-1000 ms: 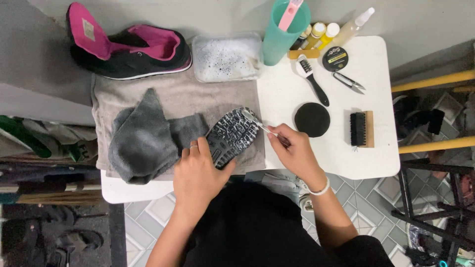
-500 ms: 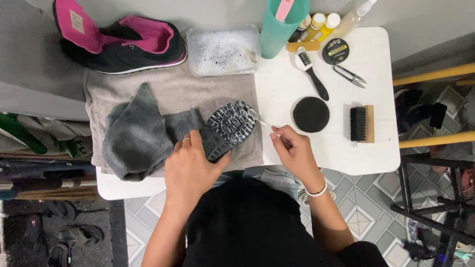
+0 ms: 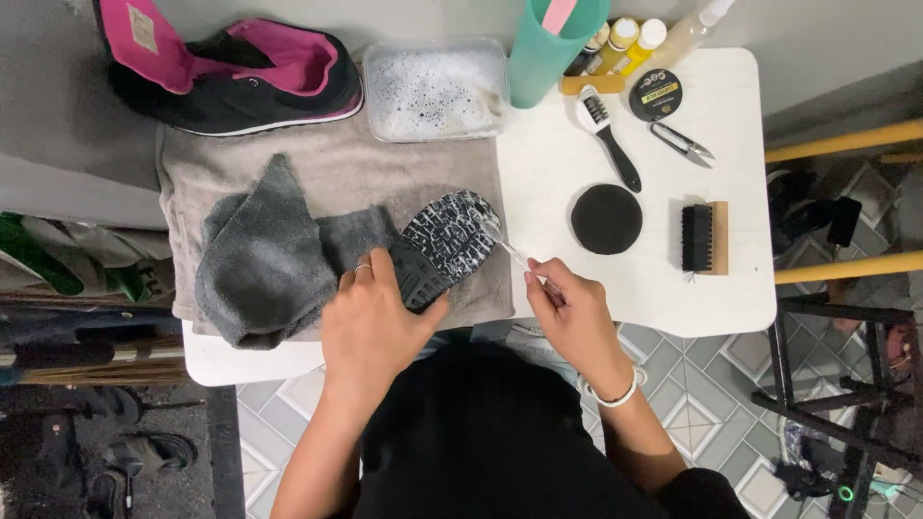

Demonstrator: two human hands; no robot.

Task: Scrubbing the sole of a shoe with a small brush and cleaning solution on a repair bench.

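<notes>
Head view. The left hand [image 3: 370, 327] presses flat on the heel end of a shoe [image 3: 442, 245] lying sole-up on a grey cloth [image 3: 264, 259], fingers spread and closed over the heel with the thumb along the sole's edge. The right hand [image 3: 572, 312] pinches a thin clear-handled brush [image 3: 508, 248] between thumb and fingertips; its head touches the toe end of the sole, just up and left of that pinch.

Risks, as judged. The brush is held far back on a thin handle, so a hard stroke could make the head skid off the rounded toe and flick wet grit onto the white table [image 3: 750, 298]. The shoe is steadied only at the heel; a sideways push at the toe could turn it under the palm, and the loose cloth beneath could slide with it.

Surroundings. Beyond the brush tip stands a tub of foamy water [image 3: 437, 91], and to its right a teal cup [image 3: 548, 53] with small bottles [image 3: 635, 38] behind; a long reach from the pinch could knock the cup. Right of the right hand lie a black round pad [image 3: 606, 219], a wooden-backed brush [image 3: 705, 237], a black-handled brush [image 3: 611, 144], a tin [image 3: 656, 94] and snips [image 3: 683, 142], all apart from the sole. Beyond the left hand sits the second shoe [image 3: 231, 77], black with pink lining, on a beige towel [image 3: 336, 163]. Nothing lies between either hand and the sole.
</notes>
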